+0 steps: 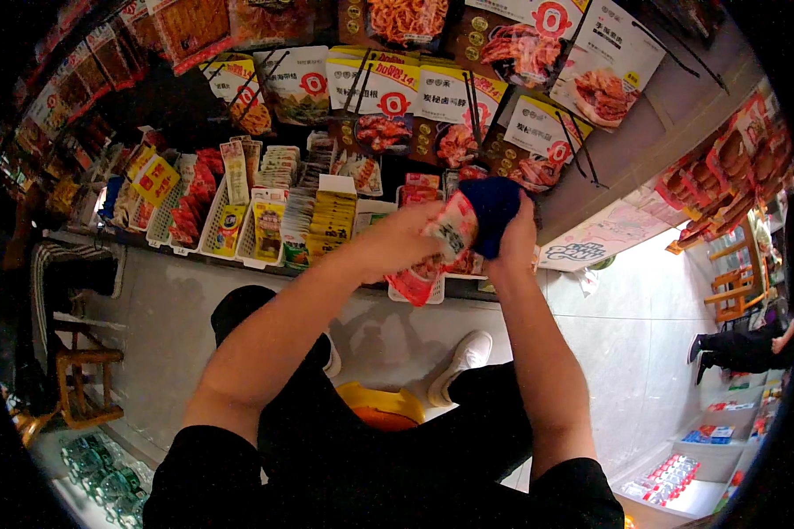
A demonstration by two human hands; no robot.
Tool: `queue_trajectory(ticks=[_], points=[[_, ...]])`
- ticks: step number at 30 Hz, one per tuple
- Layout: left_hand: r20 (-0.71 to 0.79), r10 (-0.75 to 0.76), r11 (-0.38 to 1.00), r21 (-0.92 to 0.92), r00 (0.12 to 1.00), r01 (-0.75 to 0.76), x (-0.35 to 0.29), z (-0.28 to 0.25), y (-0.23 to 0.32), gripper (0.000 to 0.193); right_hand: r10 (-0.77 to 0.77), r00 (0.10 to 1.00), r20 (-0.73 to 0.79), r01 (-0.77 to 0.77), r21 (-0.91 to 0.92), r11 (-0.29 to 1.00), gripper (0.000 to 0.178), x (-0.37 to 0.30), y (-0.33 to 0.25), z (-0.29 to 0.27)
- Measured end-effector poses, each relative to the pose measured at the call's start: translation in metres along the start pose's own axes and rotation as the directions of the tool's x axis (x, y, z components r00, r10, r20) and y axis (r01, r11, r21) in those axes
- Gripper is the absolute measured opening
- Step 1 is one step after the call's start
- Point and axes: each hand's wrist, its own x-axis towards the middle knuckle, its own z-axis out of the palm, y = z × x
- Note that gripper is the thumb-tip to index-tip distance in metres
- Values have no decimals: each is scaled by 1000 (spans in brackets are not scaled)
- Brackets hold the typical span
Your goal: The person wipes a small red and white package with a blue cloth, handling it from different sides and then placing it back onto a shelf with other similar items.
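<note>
In front of the shelf my left hand grips a red and white plastic snack packet, whose red lower end hangs below the fingers. My right hand is closed around a dark blue cloth, which lies against the upper right part of the packet. Printing on the packet is partly covered by cloth and fingers. Under both hands, a white basket with red packets is partly hidden.
White baskets of small snack packets line the low shelf. Larger snack bags hang on hooks above. Below me are a yellow and orange stool and my white shoes. A wooden chair stands left; bottle packs sit lower left.
</note>
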Motion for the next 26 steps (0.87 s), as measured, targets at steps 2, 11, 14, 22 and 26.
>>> queue_trajectory(ticks=[2,11,14,22,26], points=[[-125,-68,997,-50,990,62,-1,-11,4,40,-41,999,-25,39,-85,996,38,-2,-4,-3],[-147,-65,975,202,987,95,-10,12,-9,30,-572,334,750,851,-500,-159,25,-32,38,2],[-28,-30,978,207,999,35,-11,12,-4,27,-602,336,724,888,-457,-54,22,-26,36,1],[114,23,888,455,993,-72,-12,12,-10,25,-499,785,367,589,-690,421,43,-21,39,-7],[97,44,897,435,994,-82,-11,16,-12,35,-472,851,229,500,-626,599,48,-13,37,-8]])
